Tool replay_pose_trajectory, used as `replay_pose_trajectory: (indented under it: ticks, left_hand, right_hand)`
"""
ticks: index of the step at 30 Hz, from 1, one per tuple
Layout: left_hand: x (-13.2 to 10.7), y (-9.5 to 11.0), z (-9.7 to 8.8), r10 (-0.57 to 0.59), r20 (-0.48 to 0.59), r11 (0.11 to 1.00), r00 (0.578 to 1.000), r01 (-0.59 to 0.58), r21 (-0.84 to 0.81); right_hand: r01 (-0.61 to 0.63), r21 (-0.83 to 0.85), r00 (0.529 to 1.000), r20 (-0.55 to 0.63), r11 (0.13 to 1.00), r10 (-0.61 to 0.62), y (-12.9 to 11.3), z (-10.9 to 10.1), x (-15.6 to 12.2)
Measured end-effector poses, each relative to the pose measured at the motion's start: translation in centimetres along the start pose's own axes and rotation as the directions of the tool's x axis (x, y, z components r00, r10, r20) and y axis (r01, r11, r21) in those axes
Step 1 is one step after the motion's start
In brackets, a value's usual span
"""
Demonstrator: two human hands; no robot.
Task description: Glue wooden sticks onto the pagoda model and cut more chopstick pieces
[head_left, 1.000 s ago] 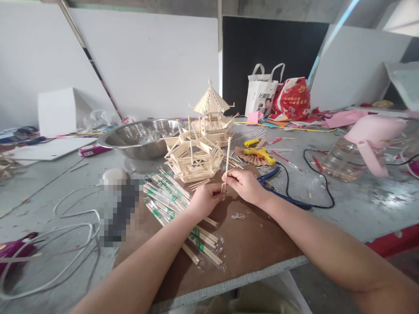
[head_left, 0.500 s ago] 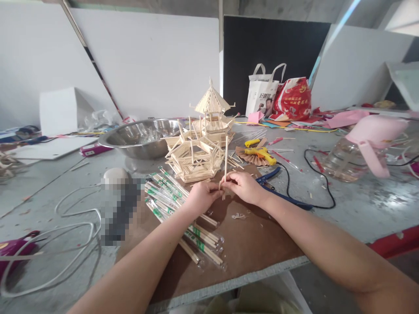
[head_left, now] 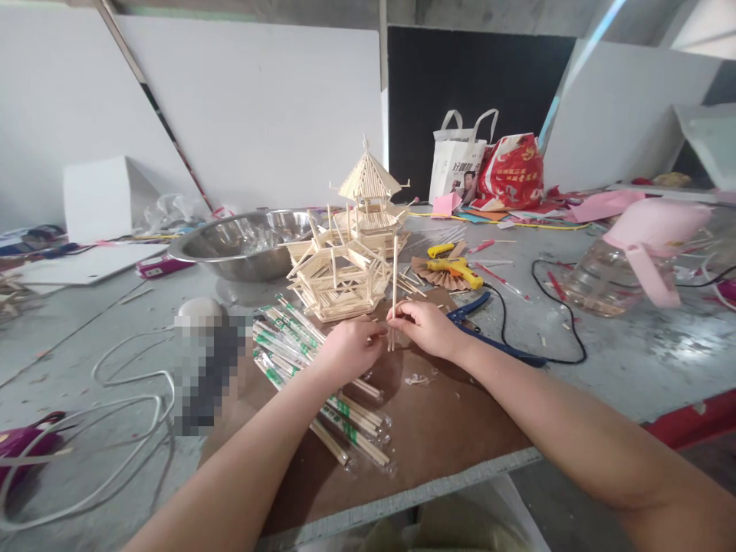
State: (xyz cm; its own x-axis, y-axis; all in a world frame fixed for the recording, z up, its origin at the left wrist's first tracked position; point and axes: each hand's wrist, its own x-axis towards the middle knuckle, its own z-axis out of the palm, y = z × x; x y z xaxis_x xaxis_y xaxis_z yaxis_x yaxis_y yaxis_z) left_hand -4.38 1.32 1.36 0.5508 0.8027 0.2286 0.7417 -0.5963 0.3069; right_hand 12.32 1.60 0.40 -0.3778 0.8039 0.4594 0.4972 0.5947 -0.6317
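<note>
A thin pair of wooden chopsticks (head_left: 395,272) stands upright in my right hand (head_left: 428,326), pinched between thumb and fingers low on its length. The lower ends spread slightly just above the brown board (head_left: 454,422). My left hand (head_left: 352,349) is closed close beside them, fingertips bent inward; whatever it pinches is hidden. Under my left wrist lie several chopsticks in clear and green wrappers (head_left: 287,337). Right behind my hands is a model pavilion built of sticks (head_left: 339,287), with a pointed stick roof (head_left: 369,178) rising at its back.
Blue-handled pliers (head_left: 506,345) and a yellow glue gun (head_left: 454,268) with a black cord lie to the right. Farther right stands a pink-lidded jug (head_left: 609,268). A steel basin (head_left: 230,257) holds clear wrappers at left. A white cable (head_left: 164,376) loops over the table.
My left hand has drawn slightly left, away from the chopsticks. My right hand stays at them, holding them upright. The whole view has shifted a little.
</note>
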Motion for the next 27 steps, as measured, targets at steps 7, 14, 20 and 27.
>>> replay_pose_trajectory:
  ticks: [7,14,20,27]
  left_hand:
    - [0.3,0.0,0.8,-0.046,0.06,0.971,0.997,0.059,-0.23]
    - [0.2,-0.3,1.7,-0.142,0.127,0.901,0.982,0.181,-0.393]
    - [0.2,-0.4,1.8,-0.15,0.133,0.883,0.98,0.193,-0.427]
    - [0.2,0.2,1.6,-0.175,0.14,0.88,0.975,0.218,-0.422]
  right_hand:
    - [0.01,0.059,1.0,0.011,0.998,-0.011,-0.3,0.1,0.0]
    - [-0.001,0.087,1.0,0.002,0.996,0.0,-0.2,0.3,-0.1]
    - [-0.021,0.125,1.0,-0.014,0.992,0.023,0.1,0.3,0.0]
    - [0.007,0.122,1.0,0.003,0.993,-0.007,0.2,0.4,-0.1]
